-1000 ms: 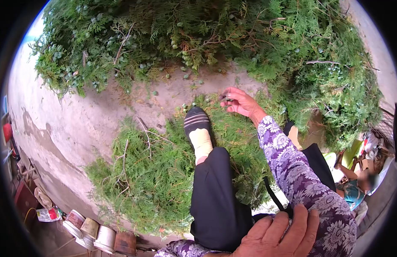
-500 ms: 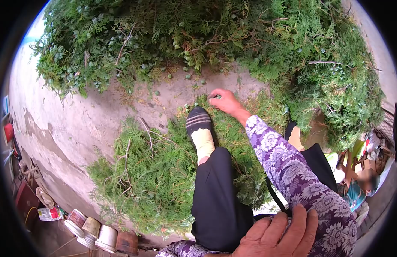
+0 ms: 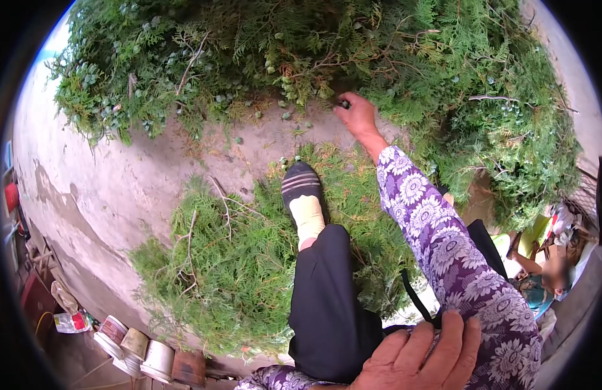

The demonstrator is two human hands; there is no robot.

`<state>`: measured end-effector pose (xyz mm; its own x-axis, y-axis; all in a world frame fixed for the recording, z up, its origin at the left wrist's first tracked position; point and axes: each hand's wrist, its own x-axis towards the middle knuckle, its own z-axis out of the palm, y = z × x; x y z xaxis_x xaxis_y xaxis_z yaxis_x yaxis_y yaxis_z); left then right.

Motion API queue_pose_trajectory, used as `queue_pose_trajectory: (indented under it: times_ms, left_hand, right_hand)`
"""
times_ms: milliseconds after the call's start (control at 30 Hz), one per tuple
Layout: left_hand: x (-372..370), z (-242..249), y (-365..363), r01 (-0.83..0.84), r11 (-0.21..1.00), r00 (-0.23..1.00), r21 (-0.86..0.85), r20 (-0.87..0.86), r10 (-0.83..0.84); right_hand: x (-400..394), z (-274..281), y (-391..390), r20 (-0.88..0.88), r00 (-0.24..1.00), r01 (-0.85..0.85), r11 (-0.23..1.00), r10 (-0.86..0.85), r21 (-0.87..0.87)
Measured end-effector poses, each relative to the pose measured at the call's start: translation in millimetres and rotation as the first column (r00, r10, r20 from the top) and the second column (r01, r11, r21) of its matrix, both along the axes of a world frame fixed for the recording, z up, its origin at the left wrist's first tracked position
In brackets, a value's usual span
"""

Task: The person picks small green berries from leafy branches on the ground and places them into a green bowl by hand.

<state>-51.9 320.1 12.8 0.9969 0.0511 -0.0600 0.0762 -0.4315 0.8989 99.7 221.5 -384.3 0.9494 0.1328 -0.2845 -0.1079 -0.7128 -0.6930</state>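
My right hand (image 3: 358, 117) reaches forward to the lower edge of the big heap of evergreen branches (image 3: 249, 58). Its thumb and fingertips are pinched on a small dark cone (image 3: 344, 104), partly covered by the fingers. Several small green cones (image 3: 286, 116) lie loose on the concrete to the left of this hand. My left hand (image 3: 418, 354) lies across my right upper arm with its fingers stretched out. Cut branches (image 3: 242, 286) also lie around my shoe (image 3: 301, 185).
Concrete ground (image 3: 99, 175) spreads to the left. Stacked buckets (image 3: 159, 361) stand at lower left, near a plastic packet (image 3: 73, 322). At right, beyond the greenery, another person (image 3: 541, 289) is partly visible beside assorted clutter.
My right hand has moved forward and slightly right, from near my shoe to the edge of the heap, its fingers still pinched. My left hand has stayed in place.
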Motion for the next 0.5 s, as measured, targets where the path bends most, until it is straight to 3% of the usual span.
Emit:
queue_pose_trajectory:
  times_ms: [133,167,200,233,300,333,400,433,500]
  left_hand:
    - [0.9,-0.2,0.5,0.001,1.0,1.0,0.014,-0.001,-0.001]
    - [0.9,0.0,0.5,0.001,1.0,1.0,0.018,0.001,-0.001]
    - [0.6,0.4,0.3,0.002,1.0,1.0,0.021,0.003,-0.002]
    - [0.5,0.6,-0.5,0.001,1.0,1.0,0.02,0.005,-0.001]
    - [0.3,0.3,-2.3,-0.025,0.999,1.0,0.025,0.014,0.025]
    - [1.7,2.0,-0.5,-0.025,0.999,1.0,0.025,0.014,0.025]
    - [5.3,6.6,4.0,0.019,1.0,0.997,-0.023,-0.073,-0.021]
    - [3.4,4.6,1.8,0.021,1.0,0.997,-0.021,-0.074,-0.023]
    - [-0.6,-0.5,-3.7,-0.013,0.999,1.0,0.03,0.019,0.013]
  right_hand:
    - [1.0,2.4,-2.7,0.178,0.977,-0.101,0.991,0.114,-0.085]
    - [2.6,9.8,-4.2,-0.219,0.974,0.098,0.975,-0.053,0.198]
    - [1.8,17.7,-5.8,-0.606,0.79,0.376,0.853,-0.092,0.362]
    - [-3.1,23.3,-11.7,-0.604,0.792,0.375,0.854,-0.092,0.362]
    - [-13.7,32.2,-24.2,-0.784,0.618,0.66,0.502,0.061,0.559]
    - [-14.9,34.6,-24.6,-0.784,0.618,0.66,0.502,0.061,0.559]
    - [-16.4,38.8,-25.9,-0.778,0.623,0.702,0.381,0.082,0.602]
    - [-12.4,31.6,-25.3,-0.778,0.622,0.703,0.378,0.082,0.602]
    - [2.1,10.5,-19.3,-0.635,0.77,0.533,0.605,-0.058,0.591]
